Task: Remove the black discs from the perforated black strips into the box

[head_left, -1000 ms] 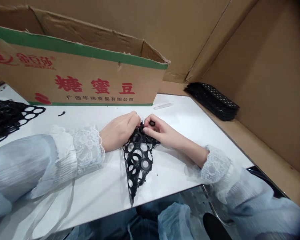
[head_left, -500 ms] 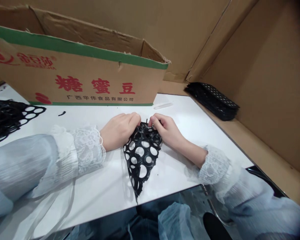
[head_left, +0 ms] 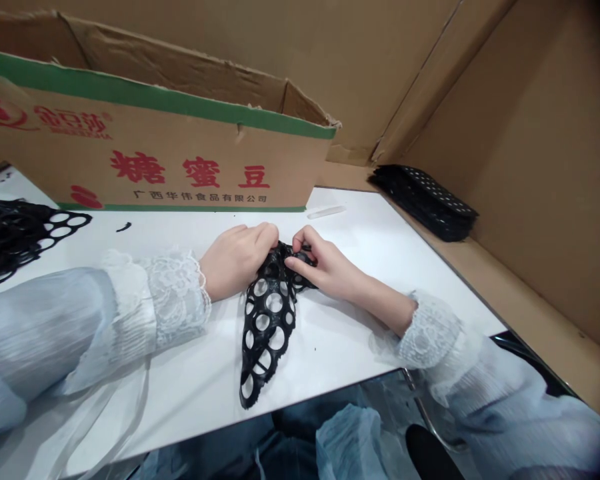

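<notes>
A black sheet with round holes [head_left: 269, 323] hangs folded from between my hands, its pointed lower end lying on the white table near the front edge. My left hand [head_left: 243, 257] is closed in a fist on the sheet's upper left part. At the upper right, my right hand [head_left: 325, 263] has thumb and forefinger curled against the gathered material, with a bunched flap under the fingers. Whether the right fingertips pinch the sheet firmly is partly hidden by the folds.
A cardboard box [head_left: 190, 143] with green edging stands behind my hands. Left lies a heap of black holed material [head_left: 10, 237], near a small black scrap [head_left: 124, 227]. A clear strip [head_left: 327, 212] lies right of the box. A black perforated stack [head_left: 425, 200] rests by the right cardboard wall.
The sheet's lower tip has swung left and the sheet has narrowed. My right thumb has moved down and left, apart from the forefinger, while the left hand stays nearly in place.
</notes>
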Demonstrator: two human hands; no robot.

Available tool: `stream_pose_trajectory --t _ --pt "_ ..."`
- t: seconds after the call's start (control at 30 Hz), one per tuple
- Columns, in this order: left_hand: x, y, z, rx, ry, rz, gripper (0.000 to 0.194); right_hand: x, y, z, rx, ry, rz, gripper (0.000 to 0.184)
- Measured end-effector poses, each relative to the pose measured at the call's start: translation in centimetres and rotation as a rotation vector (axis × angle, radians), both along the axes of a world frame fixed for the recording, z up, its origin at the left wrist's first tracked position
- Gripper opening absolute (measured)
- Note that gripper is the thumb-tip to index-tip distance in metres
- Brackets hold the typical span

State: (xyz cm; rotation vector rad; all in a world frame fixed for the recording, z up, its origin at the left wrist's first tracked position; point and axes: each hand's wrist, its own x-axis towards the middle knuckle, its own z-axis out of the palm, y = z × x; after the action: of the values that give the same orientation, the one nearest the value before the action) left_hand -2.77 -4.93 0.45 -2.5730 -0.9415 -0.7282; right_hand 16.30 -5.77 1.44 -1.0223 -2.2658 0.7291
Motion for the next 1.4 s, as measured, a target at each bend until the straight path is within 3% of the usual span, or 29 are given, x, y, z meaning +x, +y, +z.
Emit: stream_pose_trajectory --t 0.23,0.5,0.87,1.17,1.4 --pt "0.09 0.01 -0.07 -0.008 0.041 0.003 0.007 0.1 0.19 -0.22 0.028 -0.003 0.05 0.009" --pt "0.05 -0.04 0.13 -0.028 0.045 0.002 0.008 -0.09 -0.22 -0.1 0.071 -0.04 -0.117 0.016" --pt "0.02 0.12 -0.05 -0.044 0.095 0.001 0.007 -0.32 -0.06 0.06 0.019 -0.105 -0.205 0.025" --pt "0.21 -0.07 -0.02 0.001 0.063 0.02 0.006 -0.52 -0.16 -0.06 -0.032 0.113 -0.323 0.025" --pt "0.04 0.09 -0.23 -0.044 -0.1 0.009 0.007 0.05 0.49 -0.21 -0.196 0.128 -0.181 0.028"
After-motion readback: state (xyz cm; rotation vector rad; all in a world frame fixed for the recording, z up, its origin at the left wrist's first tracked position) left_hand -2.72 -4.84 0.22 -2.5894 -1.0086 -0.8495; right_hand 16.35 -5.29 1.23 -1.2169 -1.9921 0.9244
